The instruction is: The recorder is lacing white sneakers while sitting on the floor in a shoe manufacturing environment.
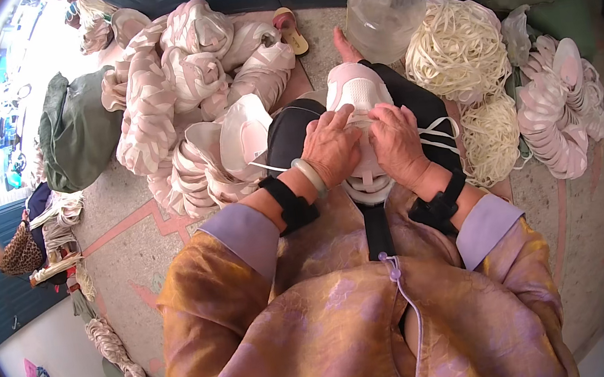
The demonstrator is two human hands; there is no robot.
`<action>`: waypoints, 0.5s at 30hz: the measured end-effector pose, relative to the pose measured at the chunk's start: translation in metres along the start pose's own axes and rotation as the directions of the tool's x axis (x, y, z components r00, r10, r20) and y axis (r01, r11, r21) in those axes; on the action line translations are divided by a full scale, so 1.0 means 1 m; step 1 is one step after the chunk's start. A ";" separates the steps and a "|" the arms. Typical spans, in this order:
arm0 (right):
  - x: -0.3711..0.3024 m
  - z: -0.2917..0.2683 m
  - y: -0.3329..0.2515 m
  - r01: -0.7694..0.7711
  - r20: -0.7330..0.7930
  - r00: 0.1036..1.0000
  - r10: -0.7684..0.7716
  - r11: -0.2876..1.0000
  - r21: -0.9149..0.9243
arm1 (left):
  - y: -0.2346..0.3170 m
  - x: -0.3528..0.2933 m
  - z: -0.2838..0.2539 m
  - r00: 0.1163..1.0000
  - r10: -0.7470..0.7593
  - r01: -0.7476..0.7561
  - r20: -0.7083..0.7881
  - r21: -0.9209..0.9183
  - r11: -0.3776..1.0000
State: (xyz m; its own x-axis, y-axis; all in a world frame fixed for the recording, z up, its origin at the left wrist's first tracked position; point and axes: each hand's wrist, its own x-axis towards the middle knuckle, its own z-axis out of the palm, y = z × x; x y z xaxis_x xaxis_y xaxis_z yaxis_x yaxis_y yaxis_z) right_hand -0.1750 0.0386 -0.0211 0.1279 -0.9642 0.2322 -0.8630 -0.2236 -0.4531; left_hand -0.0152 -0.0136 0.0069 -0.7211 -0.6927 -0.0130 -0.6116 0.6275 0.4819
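Note:
On my lap lies a pale pink and white shoe upper (358, 83), its toe pointing away from me. Over its lacing area my left hand (332, 146) presses in from the left, fingers bent and closed. From the other side my right hand (398, 141) pinches at the same spot, fingertips close to the left ones. A white shoelace (438, 132) loops out past my right hand, and another white length trails out by my left wrist. The lace between my fingertips is mostly covered by them.
Bundles of pale shoe uppers (200, 80) are heaped at the left, beside a dark green sack (79, 130). Piles of cream laces (456, 46), a clear jug (386, 13) with a red cap and more uppers (560, 109) lie right. A person (19, 245) is at far left.

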 end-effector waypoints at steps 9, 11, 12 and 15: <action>0.003 -0.012 -0.001 -0.061 0.151 0.987 0.056 0.998 0.031 | 0.000 0.011 0.013 0.996 0.089 -0.088 -0.006 0.057 0.994; 0.007 -0.020 0.000 -0.085 0.186 0.979 0.078 0.996 0.028 | 0.004 0.011 0.016 0.998 0.049 -0.049 -0.047 -0.001 0.999; 0.010 -0.024 0.000 -0.133 0.264 0.958 0.112 0.989 0.066 | 0.002 0.010 0.015 0.997 0.059 -0.059 -0.045 0.009 0.998; 0.010 -0.028 0.007 -0.176 0.355 0.927 0.119 0.975 0.133 | 0.006 0.010 0.010 0.996 -0.068 0.071 0.049 -0.064 0.995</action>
State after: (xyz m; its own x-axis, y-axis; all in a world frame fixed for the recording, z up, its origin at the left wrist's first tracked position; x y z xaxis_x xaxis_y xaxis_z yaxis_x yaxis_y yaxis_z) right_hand -0.1937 0.0314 0.0026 0.1894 -0.9713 -0.1438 -0.7993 -0.0675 -0.5972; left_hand -0.0295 -0.0135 0.0006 -0.6928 -0.7157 -0.0884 -0.6391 0.5525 0.5351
